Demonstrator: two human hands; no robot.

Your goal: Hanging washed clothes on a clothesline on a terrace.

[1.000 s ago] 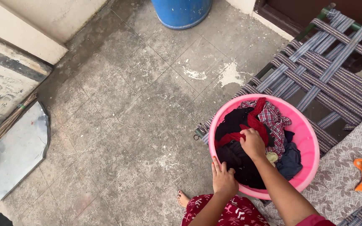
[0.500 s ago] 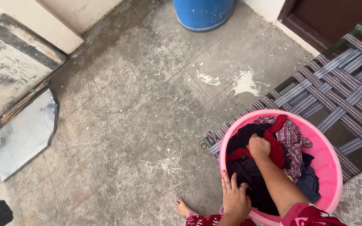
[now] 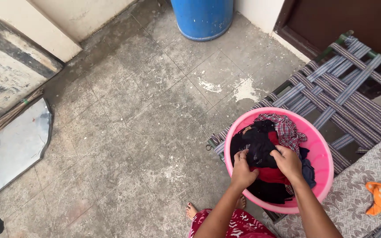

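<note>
Head view: my left hand (image 3: 242, 171) and right hand (image 3: 288, 162) both grip the black garment (image 3: 257, 145) in the pink tub (image 3: 321, 154); looks soft, limp, best bunched mid-fabric.

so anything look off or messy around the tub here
Mostly the floor: pale chalky blotches stain the concrete between the blue barrel and the woven cot, like dried residue. The pink tub sits upright on the cot's edge, nothing spilled; both the left hand and right hand grip a black garment.
</note>
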